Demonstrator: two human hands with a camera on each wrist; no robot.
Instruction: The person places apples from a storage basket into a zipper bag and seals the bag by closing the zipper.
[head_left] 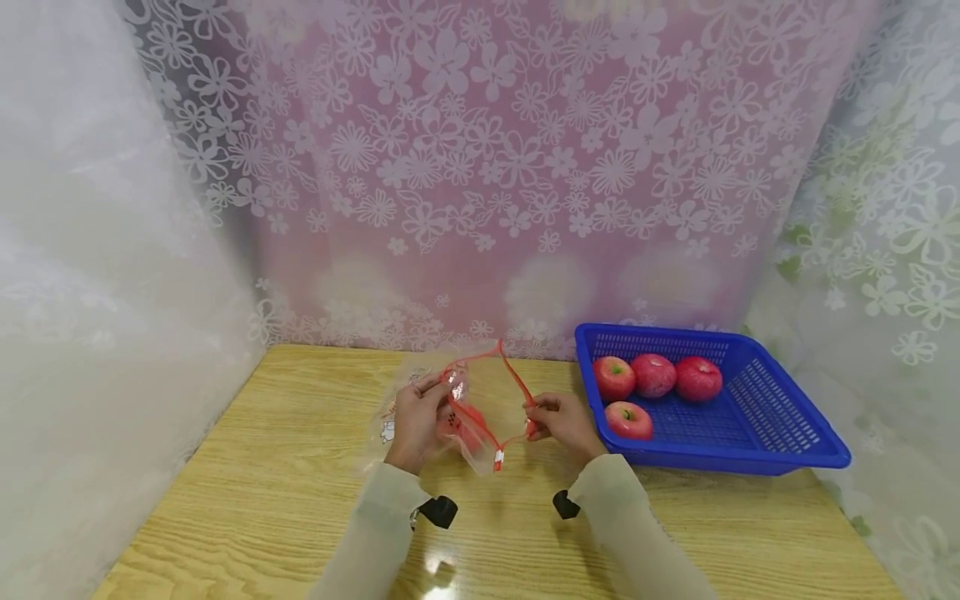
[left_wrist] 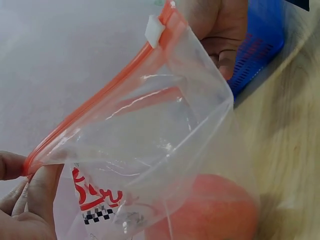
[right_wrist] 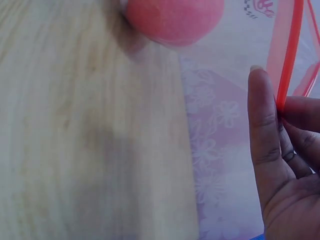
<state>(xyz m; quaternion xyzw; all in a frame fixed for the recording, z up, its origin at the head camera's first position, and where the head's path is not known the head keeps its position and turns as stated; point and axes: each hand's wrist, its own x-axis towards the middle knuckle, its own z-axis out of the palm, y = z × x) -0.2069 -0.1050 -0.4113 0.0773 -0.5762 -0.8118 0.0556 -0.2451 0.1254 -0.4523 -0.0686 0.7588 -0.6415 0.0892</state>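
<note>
A clear zip bag [head_left: 480, 392] with a red-orange slider strip is held between both hands, its mouth spread wide. My left hand [head_left: 415, 421] pinches the strip on the left side; in the left wrist view the fingers [left_wrist: 42, 192] grip its edge. My right hand [head_left: 564, 423] pinches the opposite side, seen also in the right wrist view with the strip [right_wrist: 290, 60] between thumb and fingers. A white slider [left_wrist: 155, 31] sits near one end of the strip. Inside the bag lies a red apple [left_wrist: 210, 212], partly blurred by the plastic.
To the right stands a blue plastic basket [head_left: 750, 457] holding several red apples [head_left: 654, 376]. Everything rests on a wood-grain table [head_left: 262, 467]. Flowered curtains [head_left: 480, 167] hang behind the table and along its sides.
</note>
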